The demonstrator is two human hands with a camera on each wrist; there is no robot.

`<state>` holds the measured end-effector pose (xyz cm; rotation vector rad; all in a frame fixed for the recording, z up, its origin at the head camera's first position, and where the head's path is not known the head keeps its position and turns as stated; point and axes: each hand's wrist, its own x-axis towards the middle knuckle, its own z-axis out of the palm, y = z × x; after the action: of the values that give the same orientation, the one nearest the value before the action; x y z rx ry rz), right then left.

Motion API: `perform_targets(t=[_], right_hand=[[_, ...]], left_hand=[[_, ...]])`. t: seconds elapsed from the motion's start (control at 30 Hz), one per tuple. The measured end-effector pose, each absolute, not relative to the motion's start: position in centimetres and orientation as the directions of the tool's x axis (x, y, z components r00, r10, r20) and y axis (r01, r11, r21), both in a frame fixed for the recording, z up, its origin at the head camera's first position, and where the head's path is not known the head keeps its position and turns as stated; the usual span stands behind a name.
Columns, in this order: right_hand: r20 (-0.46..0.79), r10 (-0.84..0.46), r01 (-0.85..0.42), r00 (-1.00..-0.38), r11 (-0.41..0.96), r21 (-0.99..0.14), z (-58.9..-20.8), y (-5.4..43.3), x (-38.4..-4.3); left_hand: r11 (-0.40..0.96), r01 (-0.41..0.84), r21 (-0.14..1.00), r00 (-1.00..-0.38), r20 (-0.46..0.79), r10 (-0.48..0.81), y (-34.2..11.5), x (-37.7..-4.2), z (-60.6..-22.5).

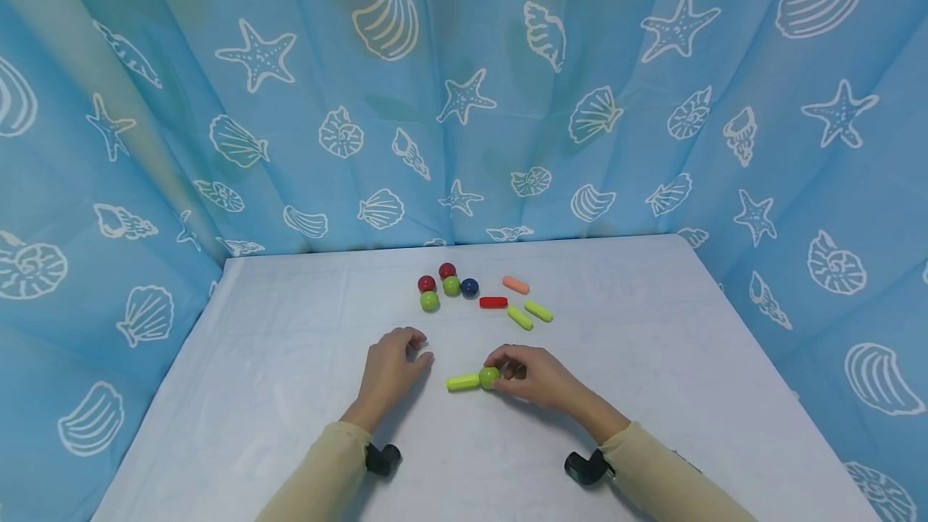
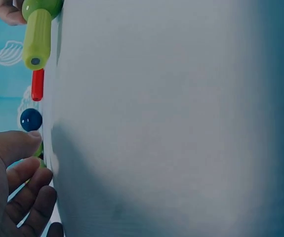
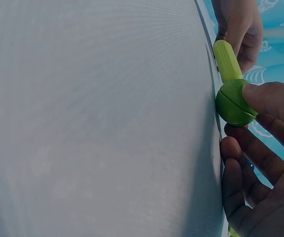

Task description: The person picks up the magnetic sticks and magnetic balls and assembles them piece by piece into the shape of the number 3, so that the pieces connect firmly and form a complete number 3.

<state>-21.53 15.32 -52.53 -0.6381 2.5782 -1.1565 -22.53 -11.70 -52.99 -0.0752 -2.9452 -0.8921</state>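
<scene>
My right hand (image 1: pixel 542 379) pinches a green ball (image 1: pixel 489 378) between thumb and fingertips, low over the white table. A yellow-green rod (image 1: pixel 462 383) extends from the ball's left side, end against it. In the right wrist view a groove runs across the green ball (image 3: pixel 235 102); in the left wrist view the rod (image 2: pixel 36 42) has a small dark spot at its free end. To the left of the rod, my left hand (image 1: pixel 391 367) holds nothing, its fingers loosely bent and its thumb apart from them.
Toward the back of the table (image 1: pixel 616 329) sit red balls (image 1: pixel 426 283), green balls (image 1: pixel 430 301) and a dark blue ball (image 1: pixel 470 287). Right of them lie a red rod (image 1: pixel 494 303), an orange rod (image 1: pixel 516 284) and two yellow-green rods (image 1: pixel 539 311). A blue shell-patterned curtain (image 1: pixel 464 159) surrounds the table.
</scene>
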Motion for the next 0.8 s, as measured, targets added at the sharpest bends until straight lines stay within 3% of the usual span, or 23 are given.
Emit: perform_targets(t=[0.8], right_hand=[[-0.045,-0.489,-0.285,-0.871,0.578,-0.765,-52.9,15.5,-21.8]], left_hand=[[0.815,-0.039,0.578,-0.996,0.046,-0.080,-11.3,-25.4,-52.6]])
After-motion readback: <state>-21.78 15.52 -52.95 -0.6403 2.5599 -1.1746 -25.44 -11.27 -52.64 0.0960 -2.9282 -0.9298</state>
